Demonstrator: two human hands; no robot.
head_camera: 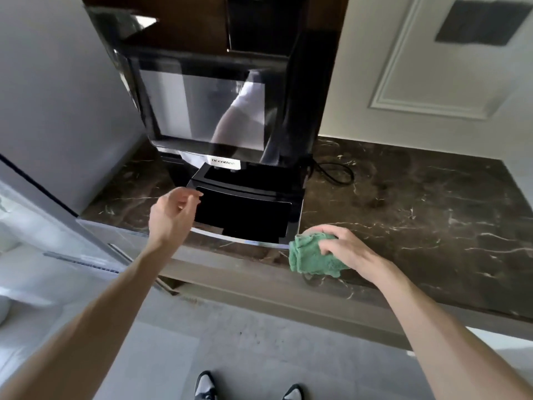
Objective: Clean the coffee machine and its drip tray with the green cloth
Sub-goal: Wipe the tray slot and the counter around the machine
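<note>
- Now the left hand hovers loosely curled, holding nothing, at the left corner of the drip tray.
- The right hand grips the green cloth on the counter, just right of it.

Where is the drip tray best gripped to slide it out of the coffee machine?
Likely best grip: the front rim, from the front. The drip tray juts out of the coffee machine toward the person, its silver front edge reaching the counter edge. The left hand hovers by its left side; the right hand grips the green cloth.
</note>
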